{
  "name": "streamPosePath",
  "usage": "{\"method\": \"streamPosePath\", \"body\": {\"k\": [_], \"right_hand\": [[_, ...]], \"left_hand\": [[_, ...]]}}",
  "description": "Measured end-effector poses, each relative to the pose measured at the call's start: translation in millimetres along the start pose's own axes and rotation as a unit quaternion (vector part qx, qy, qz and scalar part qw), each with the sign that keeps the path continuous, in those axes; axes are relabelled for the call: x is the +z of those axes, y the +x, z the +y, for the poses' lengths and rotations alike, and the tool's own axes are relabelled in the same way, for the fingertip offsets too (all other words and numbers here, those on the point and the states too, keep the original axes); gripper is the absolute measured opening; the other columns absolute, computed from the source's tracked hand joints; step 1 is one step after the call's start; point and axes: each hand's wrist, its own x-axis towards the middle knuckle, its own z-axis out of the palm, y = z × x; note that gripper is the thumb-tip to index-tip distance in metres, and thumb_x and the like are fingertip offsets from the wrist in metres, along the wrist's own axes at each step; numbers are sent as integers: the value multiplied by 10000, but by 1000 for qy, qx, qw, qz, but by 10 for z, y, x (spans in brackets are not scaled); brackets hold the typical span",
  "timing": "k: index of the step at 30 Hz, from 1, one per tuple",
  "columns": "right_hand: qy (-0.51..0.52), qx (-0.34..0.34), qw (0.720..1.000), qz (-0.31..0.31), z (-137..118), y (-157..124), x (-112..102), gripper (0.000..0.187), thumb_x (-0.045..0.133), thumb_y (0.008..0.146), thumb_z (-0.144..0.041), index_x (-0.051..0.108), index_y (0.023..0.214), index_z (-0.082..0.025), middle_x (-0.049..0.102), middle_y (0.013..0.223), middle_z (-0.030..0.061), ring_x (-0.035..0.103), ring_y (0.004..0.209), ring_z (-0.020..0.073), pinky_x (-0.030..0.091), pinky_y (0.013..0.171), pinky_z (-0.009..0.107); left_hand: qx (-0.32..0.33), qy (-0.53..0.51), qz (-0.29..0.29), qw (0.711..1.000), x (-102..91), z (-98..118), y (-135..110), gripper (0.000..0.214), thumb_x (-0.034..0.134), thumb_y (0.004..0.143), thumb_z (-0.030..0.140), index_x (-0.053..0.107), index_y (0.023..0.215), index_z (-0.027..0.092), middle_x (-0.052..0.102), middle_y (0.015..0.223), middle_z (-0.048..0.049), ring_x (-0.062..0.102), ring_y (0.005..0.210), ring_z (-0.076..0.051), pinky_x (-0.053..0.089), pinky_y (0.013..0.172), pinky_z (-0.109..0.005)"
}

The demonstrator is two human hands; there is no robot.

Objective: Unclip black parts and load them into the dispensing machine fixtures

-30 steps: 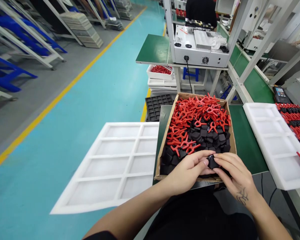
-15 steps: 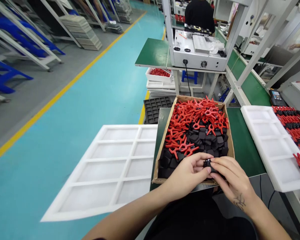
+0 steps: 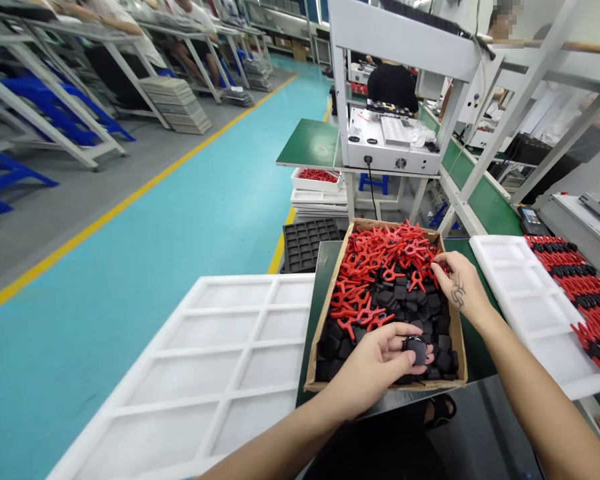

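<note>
A cardboard box (image 3: 457,333) in front of me holds a heap of red spring clamps (image 3: 380,257) at the far end and black square pads (image 3: 410,303) nearer me. My left hand (image 3: 375,363) is over the box's near edge, fingers closed on one black pad (image 3: 417,348). Reaching to the far right of the box, my right hand (image 3: 455,283) has its fingertips down among the red clamps; whether it grips one is hidden.
A white foam tray with compartments (image 3: 215,360) lies to the left, another white tray (image 3: 530,300) to the right beside rows of assembled red clamps (image 3: 580,287). A black grid tray (image 3: 307,241) sits behind. A person in black works at the far bench (image 3: 393,87).
My right hand has let go of the black pad and moved forward to the red clamps. My left hand keeps the pad. The view has tilted up.
</note>
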Motion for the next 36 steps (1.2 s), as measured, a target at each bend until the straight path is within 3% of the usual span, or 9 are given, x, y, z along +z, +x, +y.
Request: {"method": "streamPosePath", "body": {"k": [4,7,13,18,22,25,30,36], "right_hand": [[-22,-26,999,-21,34,287,159,92,648,1001,-280,695,1058,-225,669,1054,113,623,1037,325,526,966,467],[-28,-32,999,-31,78,410,257,107,676,979,-291,697,1056,-221,650,1072,129,601,1047,345,521,976,503],[-8,-49,998,-47,42,371,199,98,604,1009,-250,653,925,-242,651,1031,109,604,1010,318,513,948,483],[44,-29,996,-65,-242,3,-158,151,570,1060,-335,589,938,-247,673,1307,127,633,1245,319,493,1053,478],[151,84,979,-110,-498,-412,-503,196,584,1074,-413,595,957,-256,741,1080,65,711,1019,261,552,815,356],[214,170,957,-99,-606,-742,-689,213,720,999,-445,639,965,-250,733,1055,53,684,938,234,544,785,331],[256,254,928,-92,-675,-1216,-848,340,826,927,-461,730,1184,-260,718,948,35,664,840,218,573,750,326],[244,236,934,-108,-790,-1383,-897,230,773,976,-455,849,1125,-297,769,1013,71,692,833,229,577,701,332]], "left_hand": [[10,3,4,1000,-6,-16,2,710,1016,664,548,721,1158,132,844,1080,-168,807,1095,-372,660,968,-475],[19,5,4,1000,-2,-23,0,702,1015,668,547,718,1150,132,846,1058,-165,814,1069,-362,661,960,-472],[28,2,4,1000,0,-16,-1,669,1009,694,519,728,1156,127,844,1079,-176,805,1099,-367,650,994,-495],[27,-11,-1,1000,-3,-1,-13,614,1006,721,464,740,1160,127,846,1082,-167,806,1101,-363,651,996,-496],[25,-40,-6,999,-3,15,-10,557,1004,740,407,752,1146,121,853,1046,-155,823,1040,-325,664,973,-462],[22,-62,-10,998,-5,14,0,526,1000,753,366,756,1146,116,854,1040,-159,824,1043,-322,672,954,-445],[19,-69,-15,997,-13,-1,1,494,990,771,324,758,1157,121,852,1084,-159,820,1075,-348,668,977,-470],[19,-52,-22,998,-29,-15,3,435,956,817,296,772,1175,132,843,1125,-155,823,1052,-332,657,1009,-509]]}}
